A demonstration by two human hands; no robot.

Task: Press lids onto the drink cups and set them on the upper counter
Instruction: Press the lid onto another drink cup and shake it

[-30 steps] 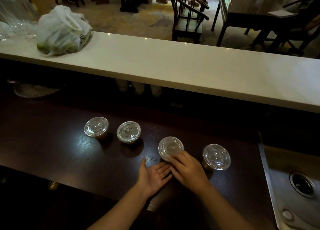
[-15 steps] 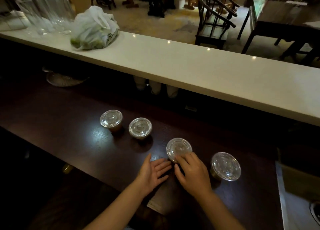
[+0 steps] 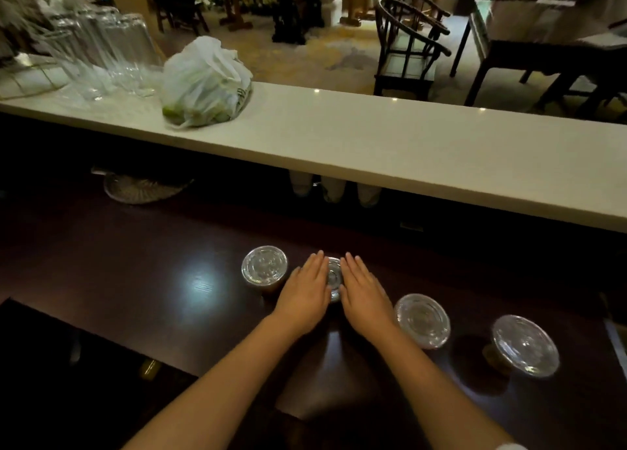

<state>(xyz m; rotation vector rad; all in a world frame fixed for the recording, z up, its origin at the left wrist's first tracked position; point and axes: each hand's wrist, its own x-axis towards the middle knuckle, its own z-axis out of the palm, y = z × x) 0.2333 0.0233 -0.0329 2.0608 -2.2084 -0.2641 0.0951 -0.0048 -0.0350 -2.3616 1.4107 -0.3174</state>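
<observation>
Both palms down on one lidded cup!
Left hand [image 3: 303, 298] and right hand [image 3: 365, 297] lie flat, fingers straight, flanking the lid [image 3: 333, 277]; gripping nothing.

Four clear-lidded drink cups [image 3: 422, 320] stand upright along the dark counter [image 3: 135, 280].

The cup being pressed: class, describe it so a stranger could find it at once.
On the dark wooden lower counter stands a row of four clear-lidded plastic drink cups. Take the second from the left. It alone sits under both flat hands, left hand and right hand.
</observation>
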